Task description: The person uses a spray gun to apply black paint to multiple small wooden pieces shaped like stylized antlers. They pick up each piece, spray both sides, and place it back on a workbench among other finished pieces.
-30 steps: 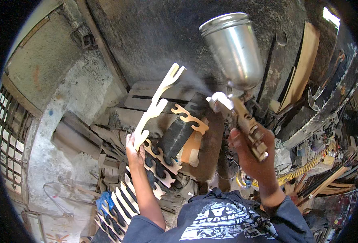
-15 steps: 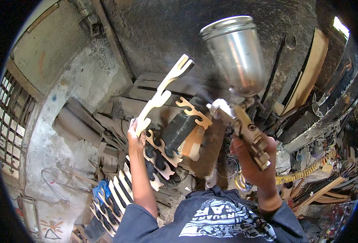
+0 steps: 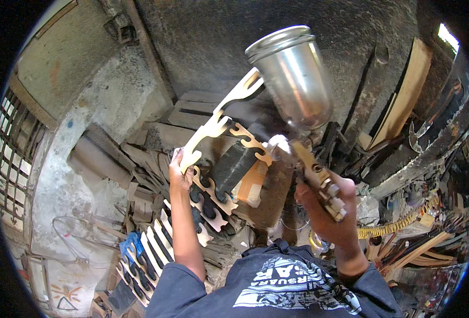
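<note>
My left hand [image 3: 180,168] grips the lower end of a pale wooden piece with curved notches [image 3: 213,127], held up and slanting to the upper right. In my right hand [image 3: 327,209] is a metal spray gun [image 3: 315,175] with a large silver cup [image 3: 293,79] on top. Its nozzle [image 3: 278,148] points left toward the notched piece, and a faint mist hangs near it. The cup overlaps the piece's upper tip. Beneath, more notched wooden pieces lie on a dark block, one of them [image 3: 250,142] close behind the nozzle.
Several notched pieces [image 3: 157,244] stand in rows at the lower left. A yellow coiled hose [image 3: 391,231] runs to the right of my right arm. Wooden boards [image 3: 404,95] lean on the dark wall, and scrap wood [image 3: 420,257] is heaped at the right.
The spray gun has moved left and slightly down, so its cup now overlaps the piece's tip. The notched piece has tilted further to the right in my left hand.
</note>
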Available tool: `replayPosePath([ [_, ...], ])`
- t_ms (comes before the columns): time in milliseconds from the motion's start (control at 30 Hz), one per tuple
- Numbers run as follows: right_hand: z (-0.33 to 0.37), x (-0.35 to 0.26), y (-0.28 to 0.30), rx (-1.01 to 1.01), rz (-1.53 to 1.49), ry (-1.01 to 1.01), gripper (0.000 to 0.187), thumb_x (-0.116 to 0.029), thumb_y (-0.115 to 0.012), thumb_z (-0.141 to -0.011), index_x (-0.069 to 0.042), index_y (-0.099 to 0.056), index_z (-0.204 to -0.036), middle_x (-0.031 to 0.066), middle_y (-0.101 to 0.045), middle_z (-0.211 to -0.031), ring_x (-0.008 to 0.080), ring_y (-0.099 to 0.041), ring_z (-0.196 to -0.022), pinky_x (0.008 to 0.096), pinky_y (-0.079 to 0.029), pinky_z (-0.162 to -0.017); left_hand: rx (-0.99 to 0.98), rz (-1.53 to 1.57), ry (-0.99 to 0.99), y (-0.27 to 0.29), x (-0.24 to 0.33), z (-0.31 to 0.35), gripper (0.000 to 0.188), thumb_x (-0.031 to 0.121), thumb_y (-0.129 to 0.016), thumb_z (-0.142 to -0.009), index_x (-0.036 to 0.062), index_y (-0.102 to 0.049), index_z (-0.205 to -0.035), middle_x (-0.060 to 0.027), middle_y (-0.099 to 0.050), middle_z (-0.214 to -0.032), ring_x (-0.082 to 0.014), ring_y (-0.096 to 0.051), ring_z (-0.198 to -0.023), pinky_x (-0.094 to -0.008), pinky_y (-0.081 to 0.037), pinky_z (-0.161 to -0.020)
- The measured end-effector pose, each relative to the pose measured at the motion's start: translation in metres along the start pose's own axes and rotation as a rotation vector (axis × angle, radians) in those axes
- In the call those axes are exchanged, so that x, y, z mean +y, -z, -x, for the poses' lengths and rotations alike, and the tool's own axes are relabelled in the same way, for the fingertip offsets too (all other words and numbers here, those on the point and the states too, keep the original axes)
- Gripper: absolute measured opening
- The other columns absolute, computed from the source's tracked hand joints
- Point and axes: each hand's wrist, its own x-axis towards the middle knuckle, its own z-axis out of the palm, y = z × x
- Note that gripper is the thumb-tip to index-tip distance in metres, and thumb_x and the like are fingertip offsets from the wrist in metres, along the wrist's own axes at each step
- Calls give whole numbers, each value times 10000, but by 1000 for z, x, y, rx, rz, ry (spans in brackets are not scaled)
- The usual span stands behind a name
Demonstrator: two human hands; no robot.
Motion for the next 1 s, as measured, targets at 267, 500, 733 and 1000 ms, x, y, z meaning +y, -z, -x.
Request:
replayPosePath([
  [267,8,3,-15,118,-157,7,194,-95,-660,-853,21,-616,-1002,122,-643,-703,146,-621,-588,296,-478,-537,90,90,-38,-7,-31,-18,129,159,-495,-966,63,-576,-994,-43,-626,-779,-120,-564,-547,-192,-489,-474],
  [500,15,-6,-27,-42,126,35,134,-75,-650,-864,32,-613,-937,39,-623,-688,71,-562,-573,253,-439,-516,-38,190,24,-17,-49,-27,113,153,-475,-961,80,-561,-958,-56,-637,-806,-137,-608,-599,-209,-521,-520],
  [733,15,-6,-24,0,104,8,178,-92,-679,-831,24,-628,-956,152,-636,-695,199,-638,-573,329,-492,-533,-17,157,14,-26,-52,-15,119,164,-478,-971,74,-553,-953,-51,-642,-822,-128,-609,-612,-204,-520,-533],
  [1000,7,2,-15,206,-20,80,185,-104,-684,-868,4,-618,-1002,77,-661,-757,120,-606,-594,262,-467,-549,68,174,51,-31,-49,9,124,166,-486,-979,64,-553,-968,-51,-620,-759,-130,-571,-540,-225,-486,-474],
])
